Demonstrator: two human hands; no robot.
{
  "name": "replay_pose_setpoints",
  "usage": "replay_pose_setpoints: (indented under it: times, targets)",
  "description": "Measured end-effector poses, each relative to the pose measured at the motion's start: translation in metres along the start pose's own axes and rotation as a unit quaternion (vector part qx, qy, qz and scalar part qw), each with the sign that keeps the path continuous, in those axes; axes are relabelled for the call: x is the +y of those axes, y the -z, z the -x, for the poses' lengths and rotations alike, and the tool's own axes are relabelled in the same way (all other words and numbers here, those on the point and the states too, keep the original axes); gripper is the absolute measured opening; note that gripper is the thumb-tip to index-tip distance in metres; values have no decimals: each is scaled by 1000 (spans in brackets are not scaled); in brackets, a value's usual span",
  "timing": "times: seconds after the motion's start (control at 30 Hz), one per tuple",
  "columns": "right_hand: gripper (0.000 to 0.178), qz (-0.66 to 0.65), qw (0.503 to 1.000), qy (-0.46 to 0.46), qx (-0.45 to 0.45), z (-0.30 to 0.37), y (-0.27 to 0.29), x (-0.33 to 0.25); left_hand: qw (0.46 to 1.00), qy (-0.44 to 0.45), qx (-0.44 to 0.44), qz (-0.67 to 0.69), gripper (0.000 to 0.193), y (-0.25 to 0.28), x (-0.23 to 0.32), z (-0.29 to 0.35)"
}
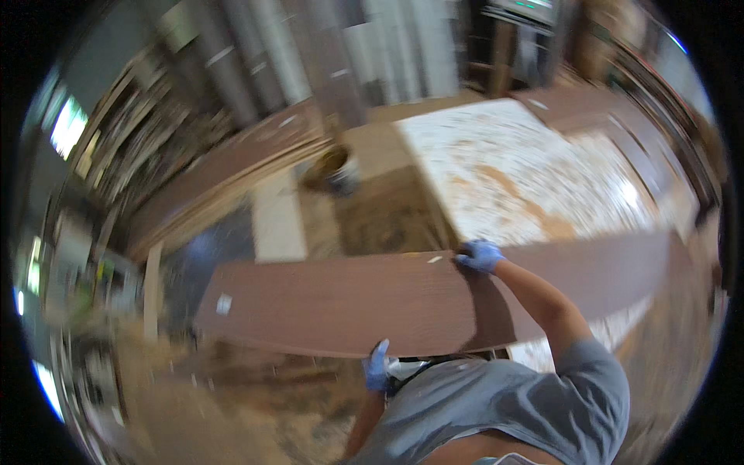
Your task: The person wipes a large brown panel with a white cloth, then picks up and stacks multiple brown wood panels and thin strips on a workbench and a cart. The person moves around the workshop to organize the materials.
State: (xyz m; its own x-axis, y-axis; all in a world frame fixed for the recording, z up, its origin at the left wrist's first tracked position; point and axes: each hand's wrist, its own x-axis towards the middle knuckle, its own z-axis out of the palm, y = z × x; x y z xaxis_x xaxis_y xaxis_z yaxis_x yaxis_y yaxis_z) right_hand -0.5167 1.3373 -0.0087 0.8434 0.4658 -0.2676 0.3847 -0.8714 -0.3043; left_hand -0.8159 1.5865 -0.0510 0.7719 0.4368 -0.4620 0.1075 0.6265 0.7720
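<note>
Brown panel point(341, 302), long and flat, is held across the near part of the sawdust-strewn white surface point(496, 167), its left end reaching well past that surface's left edge, toward the dark sheet point(205, 260). By the blue-gloved right hand point(481, 255) the panel's far edge is gripped, with the fingers curled over it. By the left hand point(377, 366), gloved likewise, the near edge is touched, one digit laid on top; whether the edge is pinched between thumb and fingers cannot be told.

Judged by its length and board-like look, the panel is likely to be stiff and rather heavy, awkward to swing, and prone to tip at the overhanging end. Its smooth-looking face may be slippery under gloves and dust, so a hold is best taken on both long edges, spread wide about the balance point, with corners guarded against chipping.

The panel's underside is hidden, so it cannot be told how much of its weight is borne by the surface. The right end is softened by blur, the left palm is poorly made out, and the bucket point(345, 177) beyond the far edge is smeared
</note>
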Motion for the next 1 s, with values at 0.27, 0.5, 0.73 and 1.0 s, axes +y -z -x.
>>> replay_pose_setpoints:
  times: [0.27,0.5,0.73,1.0]
  targets:
    - [62,-225,970,-34,-81,-134,-27,-43,994,-85,33,54,36,48,72,-64]
    - [62,-72,966,-35,-247,-199,54,56,992,-81,48,87,27,55,172,-171]
    - [66,-265,958,-110,-15,-261,62,96,996,0,83,35,22,29,207,-300]
    - [61,-323,943,-53,53,-432,131,29,980,73,-123,-141,60,-103,186,-413]
